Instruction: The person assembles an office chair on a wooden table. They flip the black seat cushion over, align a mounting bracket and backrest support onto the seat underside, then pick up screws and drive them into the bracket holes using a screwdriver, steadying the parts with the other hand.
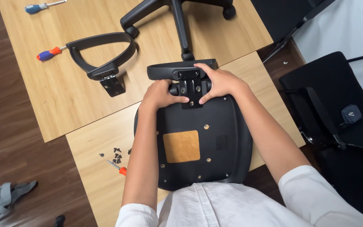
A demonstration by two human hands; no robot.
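Dark wooden flooring surrounds a light wood-grain bench [85, 138] on which a black plastic chair seat [215, 147] lies upside down, its underside showing a tan square patch. At the far edge of that seat, a black curved armrest [169, 69] with a metal bracket is set against the seat. The left hand [161, 94] curls around the bracket's left side, fingers pressed together, thumb on the plate. The right hand [219, 82] lies over the bracket's right side, fingers spread across the armrest and thumb pressing the plate. Left of the seat lie a cluster of small dark screws [115, 156] and a small orange-handled screwdriver [118, 167]. Beyond the seat, to its left, lie a second black armrest [101, 52], a blue-and-orange-handled screwdriver [49, 53] and a black star-shaped chair base [177, 17].
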